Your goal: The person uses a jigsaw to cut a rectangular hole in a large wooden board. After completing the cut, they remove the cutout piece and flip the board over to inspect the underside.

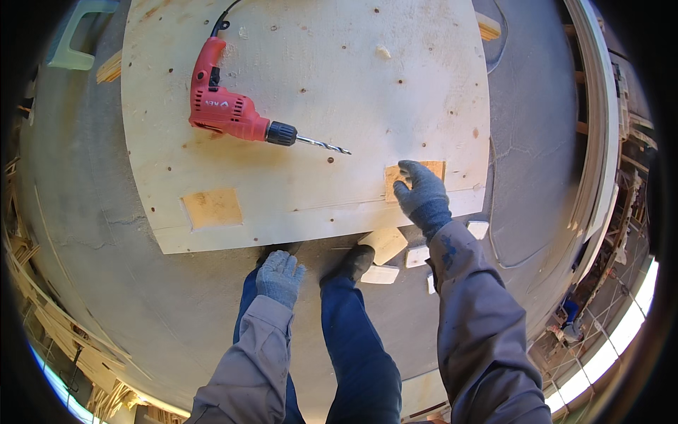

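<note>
My right hand [425, 192], in a grey knit glove, is at the right front of a pale plywood panel [282, 180]. Its thumb and fingers are curved with a gap between them, and nothing shows in them. Under it lies a yellowish rectangular patch [393, 185], partly hidden by the hand. My left hand [280, 278], gloved too, rests with fingers stretched out by my left leg, just off the panel's front edge. On the panel lies a red power drill [226, 113] with a black chuck and a long twist drill bit [323, 145] pointing right, beyond reach of both hands.
A second yellowish rectangle [212, 208] is at the panel's left front. Several pale wood offcuts [381, 274] lie on the grey floor by my shoes. Long boards [600, 127] are stacked at the right. A pale green plastic object [70, 42] stands at far left; a cord [492, 212] runs along the right.
</note>
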Available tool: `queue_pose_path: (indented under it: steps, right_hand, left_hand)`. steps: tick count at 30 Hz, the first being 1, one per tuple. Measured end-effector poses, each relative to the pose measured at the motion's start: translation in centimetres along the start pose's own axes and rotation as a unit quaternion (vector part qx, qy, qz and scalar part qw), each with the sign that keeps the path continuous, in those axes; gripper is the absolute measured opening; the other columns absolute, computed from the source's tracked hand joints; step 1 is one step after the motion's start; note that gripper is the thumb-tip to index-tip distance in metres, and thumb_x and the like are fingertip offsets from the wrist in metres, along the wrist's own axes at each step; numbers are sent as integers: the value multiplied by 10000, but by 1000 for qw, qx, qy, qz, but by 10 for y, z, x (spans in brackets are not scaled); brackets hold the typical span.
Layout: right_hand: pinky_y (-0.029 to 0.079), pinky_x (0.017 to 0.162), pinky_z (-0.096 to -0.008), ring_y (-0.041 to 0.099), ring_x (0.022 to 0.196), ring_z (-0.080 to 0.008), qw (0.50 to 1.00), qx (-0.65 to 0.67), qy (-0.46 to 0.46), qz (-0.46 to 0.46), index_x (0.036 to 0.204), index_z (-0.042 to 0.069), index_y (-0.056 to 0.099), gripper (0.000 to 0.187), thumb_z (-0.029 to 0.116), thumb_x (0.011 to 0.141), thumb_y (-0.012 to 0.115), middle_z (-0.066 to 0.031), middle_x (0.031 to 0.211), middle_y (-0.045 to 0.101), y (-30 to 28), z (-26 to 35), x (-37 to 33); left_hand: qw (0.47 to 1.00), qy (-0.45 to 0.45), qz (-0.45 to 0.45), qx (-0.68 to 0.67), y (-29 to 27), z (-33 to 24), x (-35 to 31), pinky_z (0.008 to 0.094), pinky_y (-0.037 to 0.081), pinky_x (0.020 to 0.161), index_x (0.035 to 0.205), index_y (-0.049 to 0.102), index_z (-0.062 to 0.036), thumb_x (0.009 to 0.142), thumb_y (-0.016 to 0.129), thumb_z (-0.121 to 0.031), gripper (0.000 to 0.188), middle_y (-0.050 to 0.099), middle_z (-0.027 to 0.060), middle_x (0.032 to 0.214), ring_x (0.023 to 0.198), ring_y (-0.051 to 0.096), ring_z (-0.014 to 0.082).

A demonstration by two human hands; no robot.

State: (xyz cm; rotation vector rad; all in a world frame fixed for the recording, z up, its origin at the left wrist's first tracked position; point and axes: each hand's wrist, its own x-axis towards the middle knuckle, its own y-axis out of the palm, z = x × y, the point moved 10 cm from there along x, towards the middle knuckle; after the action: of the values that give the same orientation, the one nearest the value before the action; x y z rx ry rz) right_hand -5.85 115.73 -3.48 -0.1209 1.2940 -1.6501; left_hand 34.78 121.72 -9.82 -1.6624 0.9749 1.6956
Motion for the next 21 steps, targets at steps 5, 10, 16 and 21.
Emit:
queue_pose_path:
  steps: [5, 10, 16, 21]
  right_hand:
    - [497, 948, -396, 641, 1072, -326, 999, 19, 13, 38, 1194, 41, 628, 398, 209, 835, 656, -177, 1162, 665, 15, 17, -7]
    - [496, 948, -396, 640, 1072, -318, 997, 14, 29, 68, 1196, 53, 630, 386, 208, 843, 650, -167, 1165, 662, 14, 31, -33]
    - [527, 908, -366, 666, 1039, -288, 989, 46, 84, 109, 1211, 25, 619, 417, 163, 822, 680, -176, 1121, 678, -4, 6, -126]
    - [518, 924, -391, 668, 1039, -299, 965, -19, 153, 214, 1213, 37, 625, 434, 212, 818, 672, -179, 1136, 682, -35, -11, -224]
  left_hand:
    - [997, -35, 40, -59, 22, 5, 5, 542, 253, 1145, 1390, 440, -87, 1026, 358, -275, 418, 417, 120, 1489, 1402, 335, 329]
    - [955, 47, 284, 72, 8, -3, 13, 545, 300, 1119, 1401, 437, -118, 1034, 350, -305, 421, 415, 119, 1489, 1381, 367, 327]
    - [994, -47, -94, -8, -59, 1, 1, 551, 406, 1035, 1377, 469, -154, 1020, 434, -298, 386, 506, 119, 1404, 1260, 497, 343]
    - [994, -52, -87, 49, -62, -6, -39, 555, 422, 1007, 1377, 469, -166, 1023, 427, -311, 385, 518, 112, 1386, 1232, 512, 337]
